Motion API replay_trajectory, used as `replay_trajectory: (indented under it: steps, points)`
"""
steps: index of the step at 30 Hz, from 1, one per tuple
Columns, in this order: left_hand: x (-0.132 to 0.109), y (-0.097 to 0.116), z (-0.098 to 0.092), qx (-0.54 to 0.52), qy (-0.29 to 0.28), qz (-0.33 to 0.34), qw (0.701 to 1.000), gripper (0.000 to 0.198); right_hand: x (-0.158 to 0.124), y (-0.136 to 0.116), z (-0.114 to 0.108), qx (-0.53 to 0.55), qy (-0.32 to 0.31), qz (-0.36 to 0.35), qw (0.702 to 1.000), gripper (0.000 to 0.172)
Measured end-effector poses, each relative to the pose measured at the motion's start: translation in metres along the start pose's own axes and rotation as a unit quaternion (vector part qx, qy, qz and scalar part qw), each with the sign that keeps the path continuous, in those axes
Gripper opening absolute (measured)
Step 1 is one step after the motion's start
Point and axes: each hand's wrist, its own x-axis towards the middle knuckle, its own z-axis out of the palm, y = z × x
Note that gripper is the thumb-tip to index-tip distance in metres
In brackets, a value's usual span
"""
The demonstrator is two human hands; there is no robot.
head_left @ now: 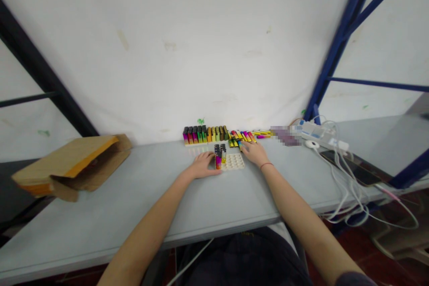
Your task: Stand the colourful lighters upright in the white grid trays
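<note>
Upright plastic lighters (204,135) along the middle of the frame fade from black tops into magenta, red, green, orange and yellow bodies. A cream silicone tray (233,161) at centre carries a grid of round dimples. At left, a tan kraft-paper envelope (67,165) shows an orange edge stripe. The worktop (100,219) is pale grey, the steel frame (342,40) at upper right deep blue, and a thin red cord bracelet (267,166) circles the wrist right of centre.
</note>
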Motion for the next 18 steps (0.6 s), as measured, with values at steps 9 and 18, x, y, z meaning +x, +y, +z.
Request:
replay_trajectory:
  steps: [9,18]
  points:
    - [-0.0001,-0.0004,-0.0009,-0.001,-0.004,0.001,1.0,0.081,-0.0025,-0.0042,-0.0049,-0.021,-0.029,0.051,0.998,0.026]
    - [-0.0005,0.0024,-0.0029,0.0,-0.004,-0.002,1.0,0.079,-0.0028,-0.0043,-0.003,-0.022,-0.063,0.081,0.994,0.025]
